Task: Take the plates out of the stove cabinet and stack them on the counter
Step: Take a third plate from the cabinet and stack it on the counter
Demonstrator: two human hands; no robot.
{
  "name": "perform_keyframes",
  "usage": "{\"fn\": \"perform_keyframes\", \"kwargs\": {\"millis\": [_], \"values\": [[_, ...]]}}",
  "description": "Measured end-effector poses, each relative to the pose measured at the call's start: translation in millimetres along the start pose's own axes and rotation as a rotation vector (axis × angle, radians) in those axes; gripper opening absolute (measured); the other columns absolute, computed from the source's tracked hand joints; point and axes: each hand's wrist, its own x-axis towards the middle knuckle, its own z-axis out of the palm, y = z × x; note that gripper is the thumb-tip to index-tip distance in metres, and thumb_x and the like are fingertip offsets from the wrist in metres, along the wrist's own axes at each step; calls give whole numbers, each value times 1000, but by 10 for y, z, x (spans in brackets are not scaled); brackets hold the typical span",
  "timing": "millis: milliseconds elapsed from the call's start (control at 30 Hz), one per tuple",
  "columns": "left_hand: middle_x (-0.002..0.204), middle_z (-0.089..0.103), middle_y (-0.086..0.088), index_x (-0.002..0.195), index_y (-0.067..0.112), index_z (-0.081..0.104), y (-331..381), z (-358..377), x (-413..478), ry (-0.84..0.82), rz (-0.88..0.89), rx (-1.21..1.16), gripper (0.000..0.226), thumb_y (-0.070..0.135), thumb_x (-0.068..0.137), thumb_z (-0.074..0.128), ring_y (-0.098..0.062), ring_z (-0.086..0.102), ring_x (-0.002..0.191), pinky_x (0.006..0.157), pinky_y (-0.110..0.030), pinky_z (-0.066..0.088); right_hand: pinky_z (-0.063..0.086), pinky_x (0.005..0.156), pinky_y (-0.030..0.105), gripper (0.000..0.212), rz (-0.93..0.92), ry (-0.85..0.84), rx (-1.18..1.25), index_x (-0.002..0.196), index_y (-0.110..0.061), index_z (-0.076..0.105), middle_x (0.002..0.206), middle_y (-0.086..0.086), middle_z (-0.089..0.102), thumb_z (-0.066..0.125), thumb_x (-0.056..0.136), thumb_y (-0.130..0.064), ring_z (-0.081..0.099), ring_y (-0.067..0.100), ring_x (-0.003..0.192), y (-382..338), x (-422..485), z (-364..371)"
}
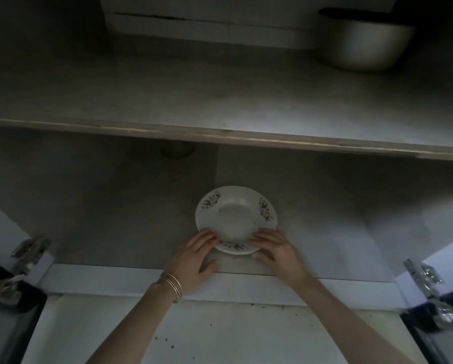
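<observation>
— Where's the plate?
— Head view: a round, glossy white plate (235, 219) with floral sprigs on its rim sits on the cabinet's matte grey lower shelf (115, 219).
— And the hands?
— The left hand (193, 256) lays straight fingers on the near rim, thumb splayed clear. The right hand (278, 252) covers the rim too; blur hides whether its thumb pinches.
— Anything else?
— A dull metal bowl (364, 46) on the shelf above.

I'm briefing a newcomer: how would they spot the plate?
Open cabinet, bottom level under the shelf: the plate lies near the front, left hand and right hand on its rim. It is white with pink flowers, unlike the metal pot above.
</observation>
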Motion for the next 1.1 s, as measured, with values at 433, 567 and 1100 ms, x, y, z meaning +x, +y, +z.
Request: {"fn": "perform_keyframes", "kwargs": {"millis": [433,567,1100], "values": [[126,57,-5,121,10,56,145,-103,-133,62,39,28,50,42,85,46,-14,37,126,105,-33,32,51,81,20,29,-81,217,-183,96,-17,72,95,-2,72,71,69,-9,60,12,96,-267,-240,29],[127,56,-3,123,12,54,242,-191,-222,72,35,44,50,43,85,46,-14,38,126,105,-37,36,55,74,24,27,-97,233,-216,97,-19,71,95,-5,72,73,71,-11,63,13,91,-385,-316,-50],[135,51,3,127,16,52,763,-167,-910,1,-7,63,50,47,89,44,-10,35,132,109,-34,28,51,88,36,22,-110,195,-250,101,-17,70,100,-5,71,54,86,-14,57,12,98,-624,-1144,-130]]}}
